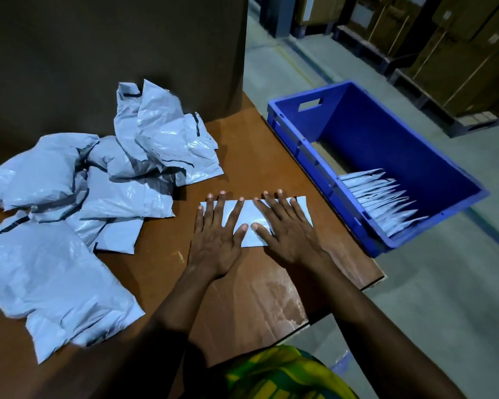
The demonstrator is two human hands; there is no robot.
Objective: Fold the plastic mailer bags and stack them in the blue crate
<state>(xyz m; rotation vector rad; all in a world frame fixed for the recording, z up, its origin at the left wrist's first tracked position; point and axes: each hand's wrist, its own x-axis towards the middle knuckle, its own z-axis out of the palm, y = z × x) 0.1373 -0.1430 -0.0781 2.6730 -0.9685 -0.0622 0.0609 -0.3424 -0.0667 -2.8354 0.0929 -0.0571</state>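
A folded grey mailer bag (pixel 249 216) lies flat on the brown table (pixel 251 286) in front of me. My left hand (pixel 218 240) and my right hand (pixel 285 231) both press down on it, palms flat and fingers spread, thumbs nearly touching. A loose pile of crumpled, unfolded mailer bags (pixel 98 180) covers the table's left side. The blue crate (pixel 366 139) stands off the table's right edge, with a stack of folded bags (pixel 383 200) fanned out in its near end.
A dark upright panel (pixel 113 53) rises behind the table. The table's right edge (pixel 366 272) runs close to the crate. Cardboard boxes on pallets (pixel 450 53) stand across the grey floor at the back right.
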